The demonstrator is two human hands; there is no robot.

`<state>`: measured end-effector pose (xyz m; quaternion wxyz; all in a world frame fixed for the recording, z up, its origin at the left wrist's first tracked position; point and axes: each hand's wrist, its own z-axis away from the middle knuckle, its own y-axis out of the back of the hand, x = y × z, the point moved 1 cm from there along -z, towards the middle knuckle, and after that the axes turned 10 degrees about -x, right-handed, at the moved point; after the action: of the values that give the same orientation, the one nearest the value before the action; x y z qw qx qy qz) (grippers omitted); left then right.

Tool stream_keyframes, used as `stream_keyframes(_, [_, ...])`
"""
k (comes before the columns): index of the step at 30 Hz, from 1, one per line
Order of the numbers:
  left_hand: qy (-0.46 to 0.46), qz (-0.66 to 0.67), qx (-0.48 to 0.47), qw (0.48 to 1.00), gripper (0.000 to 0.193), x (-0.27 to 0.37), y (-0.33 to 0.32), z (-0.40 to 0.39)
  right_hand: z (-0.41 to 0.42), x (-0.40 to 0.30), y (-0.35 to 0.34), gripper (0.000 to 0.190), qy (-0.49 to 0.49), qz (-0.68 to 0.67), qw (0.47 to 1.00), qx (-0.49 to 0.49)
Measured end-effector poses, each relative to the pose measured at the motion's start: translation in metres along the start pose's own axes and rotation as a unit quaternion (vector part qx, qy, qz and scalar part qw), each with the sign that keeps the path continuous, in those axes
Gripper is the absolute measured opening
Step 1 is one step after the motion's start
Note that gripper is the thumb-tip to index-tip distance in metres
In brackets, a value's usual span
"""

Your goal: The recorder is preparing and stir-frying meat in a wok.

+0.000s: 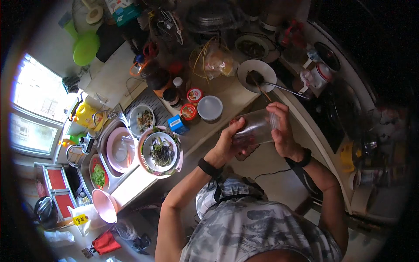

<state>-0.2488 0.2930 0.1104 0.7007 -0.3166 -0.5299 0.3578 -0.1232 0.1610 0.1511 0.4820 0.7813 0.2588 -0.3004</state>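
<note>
A clear jar point(257, 126) lies tilted sideways in the air between my hands, in front of my body. Around its left end wraps my left hand point(230, 139), with the thumb on top. Something reddish shows through the wall at that end, too blurred to name. My right hand point(283, 131) grips the ridged other end, fingers over the top edge and thumb below. Beyond the hands, a white bowl point(242, 73) holds a dark mass, a metal-handled utensil point(284, 90) and a brown stick point(265, 93). A round container with a whitish lid point(209, 108) stands on the counter nearby.
Two red-lidded jars point(194, 95) and a blue box point(177, 124) stand on the counter. A white bowl of leafy greens point(160, 149) is at the counter edge, beside the double sink point(113, 183) with its pink basin point(113, 140). The stove point(327, 118) lies right.
</note>
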Motion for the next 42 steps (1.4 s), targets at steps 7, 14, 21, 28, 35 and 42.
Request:
stream_keyframes(7, [0.094,0.209,-0.043,0.972,0.05,-0.004,0.029,-0.038,-0.033,0.034,0.011,0.049,0.039,0.069,0.989,-0.123])
stream_keyframes(14, [-0.19,0.004,0.079,0.979,0.055,-0.025,0.063,-0.063,-0.061,0.078,-0.01,0.045,-0.067,0.021,0.995,-0.072])
stream_keyframes(21, [-0.053,0.359,0.07,0.929,0.082,-0.024,0.105,-0.082,-0.082,0.128,-0.058,0.043,-0.106,0.123,0.987,-0.005])
stream_keyframes(28, [-0.028,0.277,0.123,0.952,0.053,-0.024,0.135,-0.082,-0.101,0.173,-0.118,0.06,-0.111,0.172,0.976,-0.075])
stream_keyframes(35, [-0.045,0.234,0.173,0.956,0.046,-0.019,0.135,-0.092,-0.101,0.186,-0.135,0.059,-0.098,0.127,0.987,0.0])
stream_keyframes(42, [0.003,0.073,0.004,0.997,0.037,-0.041,0.135,-0.126,-0.06,0.134,-0.049,0.034,-0.087,0.084,0.988,0.096])
